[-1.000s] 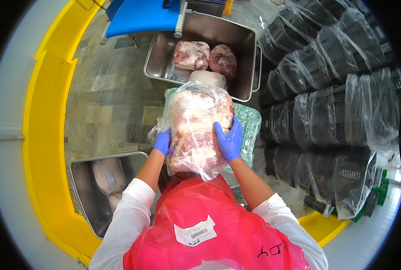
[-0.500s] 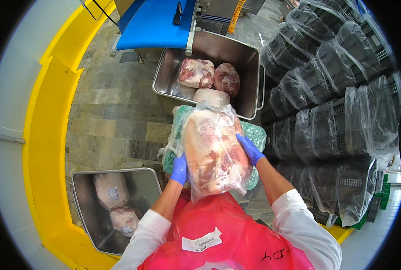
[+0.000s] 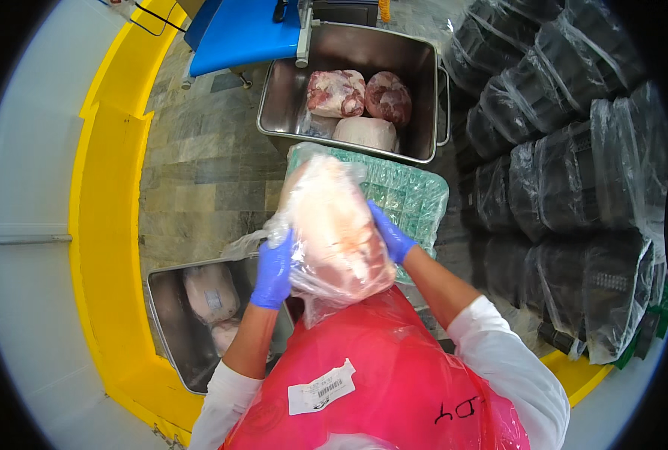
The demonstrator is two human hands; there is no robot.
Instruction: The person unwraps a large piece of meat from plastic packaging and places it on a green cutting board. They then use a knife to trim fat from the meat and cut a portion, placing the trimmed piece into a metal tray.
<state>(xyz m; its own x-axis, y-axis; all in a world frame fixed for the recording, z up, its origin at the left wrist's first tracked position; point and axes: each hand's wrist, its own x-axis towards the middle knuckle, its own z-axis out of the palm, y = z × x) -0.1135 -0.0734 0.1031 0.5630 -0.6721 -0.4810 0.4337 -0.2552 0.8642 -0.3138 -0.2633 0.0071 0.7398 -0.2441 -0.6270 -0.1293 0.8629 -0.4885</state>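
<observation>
A large piece of raw meat [image 3: 338,232] in a clear plastic bag is held between my gloved hands, in front of my red apron. My left hand [image 3: 275,270] grips its left side, fingers pressed on loose plastic. On the other side, my right hand [image 3: 391,232] supports its right edge, the fingertips partly hidden. Beneath the meat lies a green crate [image 3: 416,195] covered in clear plastic. Just beyond it stands a steel tub [image 3: 278,97] with several cuts of meat, among them a marbled piece [image 3: 335,94] and a pale one [image 3: 365,133].
A second steel tub [image 3: 161,300] holding bagged meat [image 3: 210,291] stands at the lower left. Plastic-wrapped dark crates [image 3: 559,172] are stacked along the right. A blue conveyor belt [image 3: 251,37] is at the top, and a yellow barrier [image 3: 109,225] runs along the left wall.
The bagged meat has shifted slightly left and turned in my hands, showing a paler side. More of the green crate shows at the right. The view has shifted a little.
</observation>
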